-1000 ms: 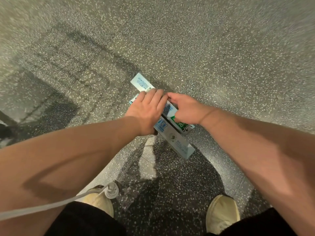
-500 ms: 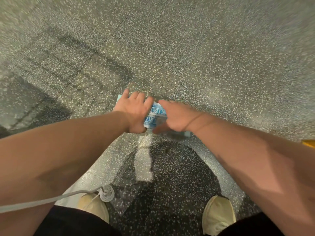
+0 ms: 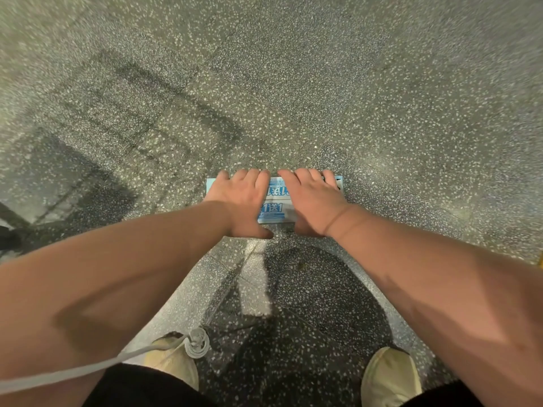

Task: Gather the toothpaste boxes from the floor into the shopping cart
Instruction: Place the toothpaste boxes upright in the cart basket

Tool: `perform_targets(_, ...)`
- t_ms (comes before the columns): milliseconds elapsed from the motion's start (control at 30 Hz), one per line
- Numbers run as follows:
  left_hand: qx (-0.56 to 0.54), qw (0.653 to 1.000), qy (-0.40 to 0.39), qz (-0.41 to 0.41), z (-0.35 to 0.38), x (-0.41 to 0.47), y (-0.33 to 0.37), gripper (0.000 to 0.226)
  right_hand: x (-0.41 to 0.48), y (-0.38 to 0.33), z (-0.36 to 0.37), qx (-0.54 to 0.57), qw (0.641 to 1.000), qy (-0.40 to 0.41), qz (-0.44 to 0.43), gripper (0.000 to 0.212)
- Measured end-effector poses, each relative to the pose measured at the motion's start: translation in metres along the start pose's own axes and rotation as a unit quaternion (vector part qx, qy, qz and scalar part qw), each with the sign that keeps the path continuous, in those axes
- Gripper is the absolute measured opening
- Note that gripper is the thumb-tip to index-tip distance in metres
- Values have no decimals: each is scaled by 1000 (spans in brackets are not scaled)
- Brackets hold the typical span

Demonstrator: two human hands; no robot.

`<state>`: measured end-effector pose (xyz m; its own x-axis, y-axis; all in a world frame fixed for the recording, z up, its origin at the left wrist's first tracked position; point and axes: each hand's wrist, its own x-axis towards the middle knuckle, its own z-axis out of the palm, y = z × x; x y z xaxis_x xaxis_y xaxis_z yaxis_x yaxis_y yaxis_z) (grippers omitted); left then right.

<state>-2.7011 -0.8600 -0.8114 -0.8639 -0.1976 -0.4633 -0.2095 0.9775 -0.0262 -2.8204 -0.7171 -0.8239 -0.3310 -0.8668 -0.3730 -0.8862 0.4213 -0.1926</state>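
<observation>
A bundle of white and light-blue toothpaste boxes (image 3: 274, 201) lies crosswise in front of me, low over the speckled floor. My left hand (image 3: 241, 201) grips its left half, fingers curled over the far edge and thumb under the near edge. My right hand (image 3: 313, 201) grips the right half the same way. Blue printed characters show between the two hands. The shopping cart itself is out of view.
Grey terrazzo floor (image 3: 323, 83) spreads all round. A grid-like shadow (image 3: 111, 113) falls on the floor at the left. My two pale shoes (image 3: 390, 377) stand below, and a white cord (image 3: 88, 368) hangs across the lower left.
The boxes, which lay askew and diagonal, have been squared together and turned crosswise. Both hands moved from on top of the pile to gripping the bundle side by side.
</observation>
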Motion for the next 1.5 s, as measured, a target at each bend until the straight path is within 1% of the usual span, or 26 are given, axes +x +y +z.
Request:
perform_targets(67, 14, 1000, -8, 16, 4, 0, -4, 121, 0, 1, 2, -4, 1000, 3, -3, 83)
perform_targets(100, 16, 1000, -5, 17, 5, 1, -5, 120, 0, 1, 1, -11, 1000, 4, -4, 83)
perform_targets(200, 11, 1000, 10, 13, 8, 5, -5, 106, 2, 0, -1, -30, 1000, -3, 1, 93)
perform_targets(233, 9, 1000, 12, 13, 7, 5, -5, 101, 4, -1, -1, -36, 999, 3, 4, 89)
perform_targets(300, 4, 1000, 15, 13, 7, 6, -6, 93, 7, -2, 0, -54, 998, 22, 4, 71)
perform_targets(367, 5, 1000, 19, 13, 7, 8, -8, 88, 11, -1, -1, -65, 998, 23, 0, 67)
perform_targets(500, -1, 1000, 16, 4, 2, 6, -9, 92, 11, -4, -8, -83, 997, -2, -7, 75)
perform_targets(600, -19, 1000, -2, -18, -23, -16, -6, 91, -3, -16, -43, -84, 996, -24, -22, 82)
perform_targets(667, -32, 999, -12, -31, -55, -45, -5, 85, -23, -31, -84, -63, 996, -49, -38, 86)
perform_targets(767, -48, 998, -9, -36, -123, -106, -10, 79, -61, -62, -161, -49, 995, -66, -59, 85)
perform_targets(833, -57, 997, -7, -43, -180, -153, -17, 79, -88, -89, -220, -57, 994, -65, -71, 86)
perform_targets(933, -64, 996, -9, -65, -283, -231, -31, 82, -128, -134, -325, -79, 992, -58, -83, 75)
perform_targets(967, -66, 995, -6, -69, -320, -259, -37, 84, -143, -150, -365, -87, 991, -45, -89, 74)
perform_targets(1133, -60, 992, 26, -105, -501, -401, -69, 91, -220, -234, -563, -109, 985, 6, -133, 96)
perform_targets(1200, -52, 990, 49, -120, -556, -449, -85, 93, -236, -268, -629, -115, 983, 1, -146, 100)
perform_targets(1267, -45, 986, 75, -143, -600, -492, -103, 90, -244, -303, -684, -135, 977, 7, -165, 99)
perform_targets(1333, -43, 979, 100, -172, -633, -530, -127, 82, -246, -339, -726, -161, 968, 35, -187, 93)
perform_targets(1433, -16, 971, 142, -193, -663, -584, -167, 75, -242, -399, -772, -184, 960, 72, -197, 88)
perform_targets(1500, -2, 965, 160, -208, -671, -619, -197, 75, -240, -443, -792, -195, 956, 94, -199, 88)
